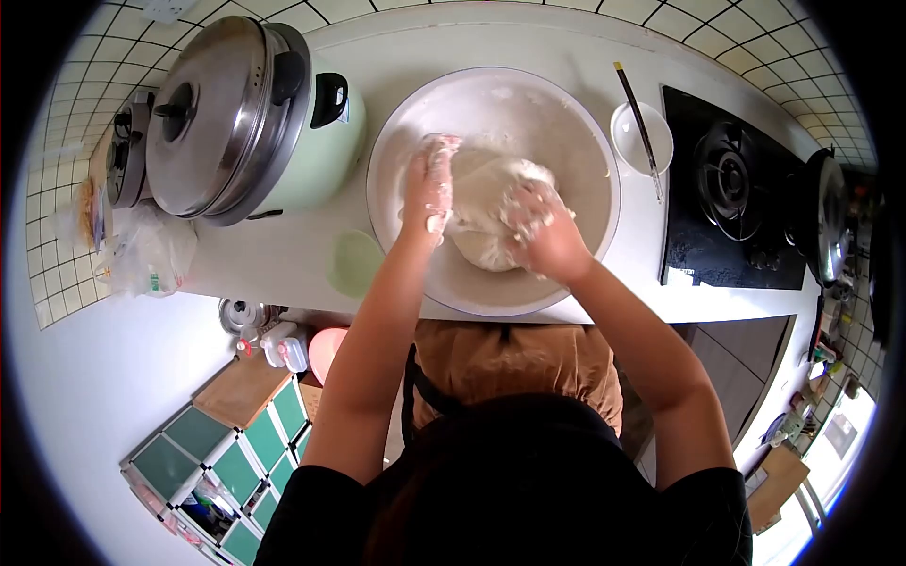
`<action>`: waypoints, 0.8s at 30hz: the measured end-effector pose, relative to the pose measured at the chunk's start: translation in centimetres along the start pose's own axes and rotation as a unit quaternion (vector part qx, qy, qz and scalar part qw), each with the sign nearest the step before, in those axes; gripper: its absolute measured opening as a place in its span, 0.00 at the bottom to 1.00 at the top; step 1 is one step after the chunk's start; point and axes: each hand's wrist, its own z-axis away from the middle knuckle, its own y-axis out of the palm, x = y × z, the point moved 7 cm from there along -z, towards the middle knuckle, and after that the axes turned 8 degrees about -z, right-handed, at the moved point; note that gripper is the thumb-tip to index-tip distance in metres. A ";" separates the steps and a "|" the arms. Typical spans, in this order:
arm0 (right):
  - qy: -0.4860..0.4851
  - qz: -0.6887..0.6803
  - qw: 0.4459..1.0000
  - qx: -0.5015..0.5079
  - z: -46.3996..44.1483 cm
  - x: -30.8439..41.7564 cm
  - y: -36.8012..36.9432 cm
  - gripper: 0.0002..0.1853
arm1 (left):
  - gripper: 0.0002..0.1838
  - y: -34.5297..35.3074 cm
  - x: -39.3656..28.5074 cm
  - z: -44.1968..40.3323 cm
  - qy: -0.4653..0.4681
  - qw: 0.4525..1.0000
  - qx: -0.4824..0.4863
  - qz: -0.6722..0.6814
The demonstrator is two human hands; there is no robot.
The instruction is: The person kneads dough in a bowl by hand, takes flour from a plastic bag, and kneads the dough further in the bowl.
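Observation:
A lump of pale dough [479, 212] lies in a wide white basin [585, 226] in front of me. My left hand [432, 189] is on its left side, turned edge-up, with fingers stretched out and the palm facing the dough. Bits of dough stick to those fingers and to the wrist. On the right side, my right hand [547, 231] presses into the lump, its fingers curled over the surface and coated with sticky dough.
Left of the basin stands a large pale green rice cooker [326, 156] with a metal lid. A light green bowl [353, 264] sits near the counter's front edge. To the right are a white bowl [661, 141] with chopsticks [637, 113] across it and a black gas stove [731, 198].

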 end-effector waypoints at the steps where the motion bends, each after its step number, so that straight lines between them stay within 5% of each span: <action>1: 0.002 -0.005 1.000 -0.004 1.6 0.7 -0.7 0.21 | 0.16 1.6 -0.3 0.3 -0.018 0.998 0.041 -0.049; 5: 0.028 -0.004 1.000 0.008 5.8 2.3 -2.4 0.19 | 0.18 7.7 -1.6 3.7 0.050 0.897 0.217 -0.382; 9: 0.084 -0.012 0.996 0.000 5.3 2.4 -5.3 0.16 | 0.28 7.6 -0.7 6.6 0.140 0.868 0.146 -0.453; 10: 0.092 -0.008 0.995 -0.033 4.9 2.1 -5.6 0.16 | 0.34 7.8 -0.3 7.1 0.016 0.859 0.210 -0.467; 14: 0.015 0.006 0.992 -0.128 0.4 2.2 -5.1 0.17 | 0.34 9.0 -0.3 9.1 0.053 0.790 0.232 -0.566; 15: -0.007 0.000 0.993 -0.120 -0.8 2.2 -4.4 0.19 | 0.33 8.9 -0.5 9.4 0.105 0.840 0.189 -0.498; 20: 0.087 -0.013 0.990 -0.111 0.1 -1.6 0.3 0.22 | 0.23 8.1 -0.9 8.8 0.247 0.877 0.077 -0.405; 24: 0.107 0.017 0.990 -0.089 -2.6 -4.0 1.8 0.22 | 0.24 7.8 1.2 5.7 0.237 0.870 0.058 -0.429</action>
